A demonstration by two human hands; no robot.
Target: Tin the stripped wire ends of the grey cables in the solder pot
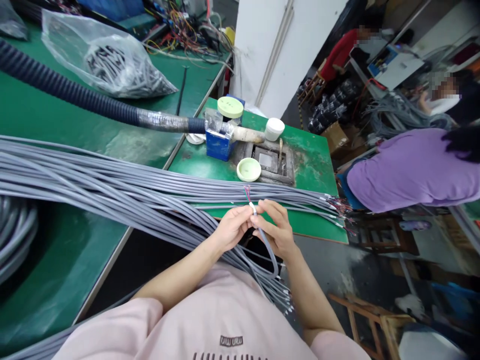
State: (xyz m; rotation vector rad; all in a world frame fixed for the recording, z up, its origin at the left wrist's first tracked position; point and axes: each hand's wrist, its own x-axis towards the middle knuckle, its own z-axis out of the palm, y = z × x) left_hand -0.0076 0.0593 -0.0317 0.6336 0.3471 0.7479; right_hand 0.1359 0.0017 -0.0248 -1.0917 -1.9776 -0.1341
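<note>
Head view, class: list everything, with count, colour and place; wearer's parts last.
Held cable: one, grey, centre
Loose cables: many, grey, across middle
Cable coil: one, grey, left
Tables: two, green, side by side
Hose: one, dark, upper left
Small box: one, blue, at hose end
Round lid: one, pale green, behind box
Metal well: one, grey, centre
Tub: one, white, behind metal well
Dish: one, pale green, before metal well
Plastic bags: two, clear, back left
Wires: many, multicoloured, back
Other people: three, varied clothing, right
Shirt: one, pink, bottom
Left hand, right hand: two, bare, on held cable
</note>
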